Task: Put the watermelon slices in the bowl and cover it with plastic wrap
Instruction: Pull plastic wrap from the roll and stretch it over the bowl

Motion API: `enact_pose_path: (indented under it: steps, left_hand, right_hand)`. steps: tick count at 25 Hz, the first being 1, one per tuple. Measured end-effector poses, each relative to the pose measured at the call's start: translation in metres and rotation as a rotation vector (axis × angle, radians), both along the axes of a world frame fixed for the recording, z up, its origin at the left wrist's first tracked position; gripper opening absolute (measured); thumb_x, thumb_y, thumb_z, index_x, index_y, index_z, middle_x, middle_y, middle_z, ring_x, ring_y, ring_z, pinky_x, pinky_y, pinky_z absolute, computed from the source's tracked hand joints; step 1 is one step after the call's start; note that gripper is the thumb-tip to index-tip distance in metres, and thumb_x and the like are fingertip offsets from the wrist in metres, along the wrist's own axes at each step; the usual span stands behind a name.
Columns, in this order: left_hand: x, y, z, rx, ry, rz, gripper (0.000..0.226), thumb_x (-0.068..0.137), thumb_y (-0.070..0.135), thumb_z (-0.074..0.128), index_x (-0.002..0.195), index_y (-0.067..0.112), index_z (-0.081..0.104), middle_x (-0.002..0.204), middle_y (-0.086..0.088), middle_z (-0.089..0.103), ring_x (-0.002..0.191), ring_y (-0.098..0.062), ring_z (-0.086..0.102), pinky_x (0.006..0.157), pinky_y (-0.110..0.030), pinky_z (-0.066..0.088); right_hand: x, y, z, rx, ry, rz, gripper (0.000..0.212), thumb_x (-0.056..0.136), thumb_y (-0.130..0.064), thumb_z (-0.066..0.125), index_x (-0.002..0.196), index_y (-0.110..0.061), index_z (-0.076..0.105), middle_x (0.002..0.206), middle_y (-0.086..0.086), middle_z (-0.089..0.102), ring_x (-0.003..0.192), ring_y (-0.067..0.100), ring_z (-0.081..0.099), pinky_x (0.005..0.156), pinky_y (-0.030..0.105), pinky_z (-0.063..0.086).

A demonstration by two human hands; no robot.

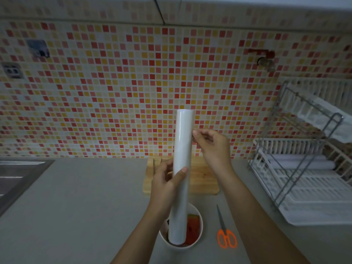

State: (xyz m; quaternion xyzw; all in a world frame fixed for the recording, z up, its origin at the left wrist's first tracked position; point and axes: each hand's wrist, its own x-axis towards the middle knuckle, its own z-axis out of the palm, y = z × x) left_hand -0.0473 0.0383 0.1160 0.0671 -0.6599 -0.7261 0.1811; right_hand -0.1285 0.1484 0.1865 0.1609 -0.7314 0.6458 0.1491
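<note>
My left hand (167, 180) is wrapped around the lower middle of the plastic wrap roll (182, 174), keeping it upright over the bowl (200, 223) so the film edge faces me. My right hand (211, 143) pinches at the roll's side, apparently feeling for the loose edge. Watermelon slices (192, 227) already sit in the bowl, uncovered. Scissors (225, 233) lie just beside it; the cutting board (205, 180) sits behind.
</note>
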Motion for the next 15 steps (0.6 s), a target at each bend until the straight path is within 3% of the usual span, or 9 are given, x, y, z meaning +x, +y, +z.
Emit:
enact_pose_path:
  steps: [4,7,9,12,15]
  left_hand:
    - [0.0,-0.002,0.002,0.054,0.018,-0.039,0.038,0.072,0.035,0.069,0.108,0.023,0.064,0.107,-0.004,0.067,0.097,-0.023,0.065,0.079,-0.034,0.054]
    - [-0.001,-0.002,0.005,0.043,0.033,-0.084,0.041,0.073,0.034,0.067,0.112,0.021,0.064,0.11,-0.005,0.066,0.099,-0.023,0.064,0.083,-0.037,0.055]
    - [-0.001,-0.002,0.004,0.036,0.044,-0.1,0.041,0.073,0.033,0.068,0.112,0.021,0.064,0.111,-0.005,0.066,0.099,-0.023,0.065,0.084,-0.039,0.055]
    - [0.0,-0.001,0.003,0.017,0.047,-0.12,0.04,0.073,0.035,0.068,0.111,0.023,0.063,0.112,-0.005,0.065,0.099,-0.023,0.065,0.084,-0.04,0.056]
    - [0.001,-0.003,0.005,0.048,0.054,-0.142,0.038,0.073,0.034,0.068,0.11,0.026,0.065,0.109,-0.001,0.067,0.098,-0.021,0.066,0.08,-0.035,0.056]
  right_hand:
    - [-0.005,-0.001,0.001,0.056,-0.022,-0.062,0.009,0.091,-0.029,0.054,0.084,-0.028,0.058,0.082,-0.01,0.064,0.079,0.008,0.062,0.066,0.01,0.048]
    - [-0.006,0.001,0.001,-0.123,-0.144,-0.028,0.01,0.09,-0.03,0.054,0.094,-0.024,0.06,0.095,-0.002,0.067,0.091,0.013,0.064,0.08,0.024,0.054]
    - [-0.004,0.001,0.007,-0.275,-0.144,0.077,0.012,0.088,-0.032,0.058,0.098,-0.025,0.061,0.1,-0.002,0.068,0.094,0.012,0.066,0.081,0.025,0.056]
    - [-0.008,0.003,0.019,-0.206,0.008,0.049,0.004,0.085,-0.034,0.062,0.088,-0.034,0.064,0.092,-0.008,0.071,0.087,0.007,0.068,0.075,0.024,0.057]
    - [-0.014,0.004,0.023,-0.203,0.03,-0.028,0.005,0.086,-0.029,0.062,0.084,-0.033,0.065,0.076,-0.011,0.07,0.072,0.001,0.066,0.067,0.018,0.054]
